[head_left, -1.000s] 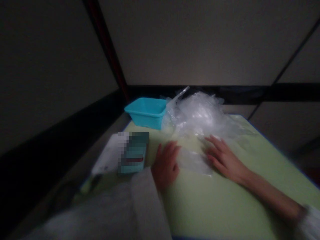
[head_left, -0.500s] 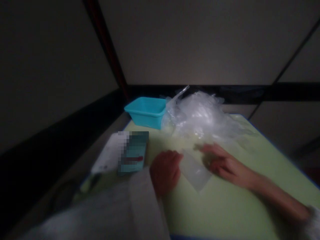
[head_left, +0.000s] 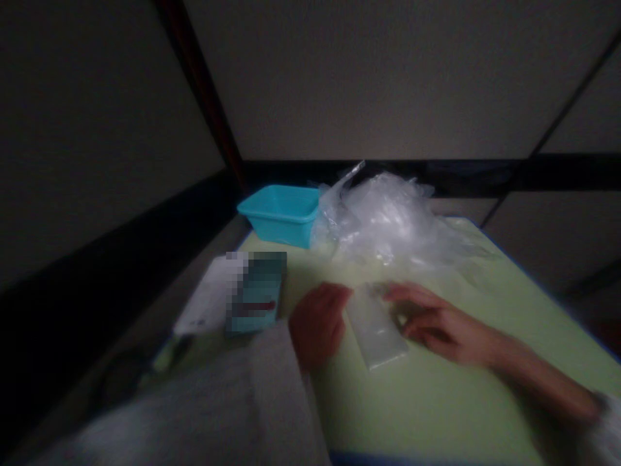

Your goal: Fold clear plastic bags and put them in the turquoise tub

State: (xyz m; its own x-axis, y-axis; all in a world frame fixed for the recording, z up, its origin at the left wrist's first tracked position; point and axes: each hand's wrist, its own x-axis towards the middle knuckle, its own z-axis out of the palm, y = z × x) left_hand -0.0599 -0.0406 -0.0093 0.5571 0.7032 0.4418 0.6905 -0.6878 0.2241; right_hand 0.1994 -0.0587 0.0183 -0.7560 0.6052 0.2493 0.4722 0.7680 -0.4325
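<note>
A small clear plastic bag (head_left: 381,333) lies flat on the table between my two hands. My left hand (head_left: 319,325) is closed, its curled fingertips at the bag's upper left edge, where they seem to pinch it. From the right, my right hand (head_left: 439,323) reaches over the bag's upper right corner. Its index finger is stretched out, and a gap shows between it and the fingers curled below. Blur hides whether the right fingertips touch the plastic.
Behind my hands a heap of clear plastic bags (head_left: 392,217) stands beside a turquoise basin (head_left: 284,226). To the left, a teal box (head_left: 262,298), partly pixelated, lies by a white sheet-like item (head_left: 208,298). The yellow-green table (head_left: 436,414) has a blue edge; dark-trimmed walls rise behind.
The small bag has turned, its lower end swinging a little left. My right fingertips have shifted slightly toward its upper corner. My left hand stays nearly in place.
</note>
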